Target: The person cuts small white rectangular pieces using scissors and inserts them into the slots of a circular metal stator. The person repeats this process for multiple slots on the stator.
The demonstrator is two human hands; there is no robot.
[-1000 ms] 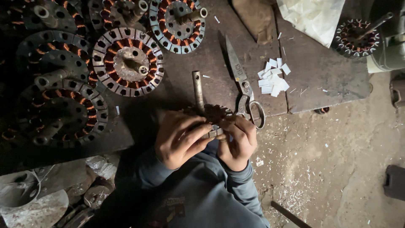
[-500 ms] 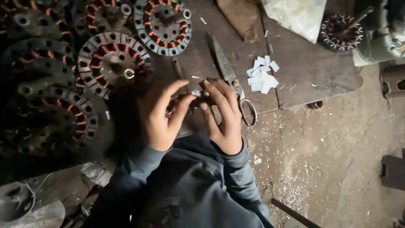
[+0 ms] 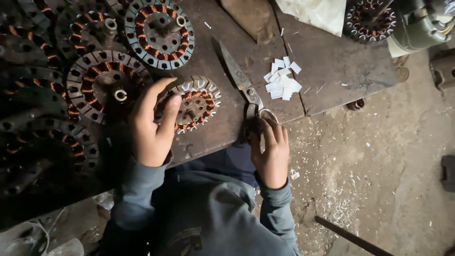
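At the left of the frame, wound stators (image 3: 106, 83) crowd the dark workbench (image 3: 327, 71), and the left hand (image 3: 151, 128) rests at centre-left with its fingers spread loosely over the rim of a small copper-wound stator (image 3: 194, 104), touching but not gripping it. Just right of centre the right hand (image 3: 271, 151) curls around the handles of the scissors (image 3: 239, 78), whose blades point toward the upper left, with white paper slips (image 3: 283, 83) lying further right.

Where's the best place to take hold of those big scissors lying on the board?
Probably by the handle loops at the near board edge, coming from the person's side. The scissors lie flat, closed blades pointing away, and the right hand already rests at the loops.
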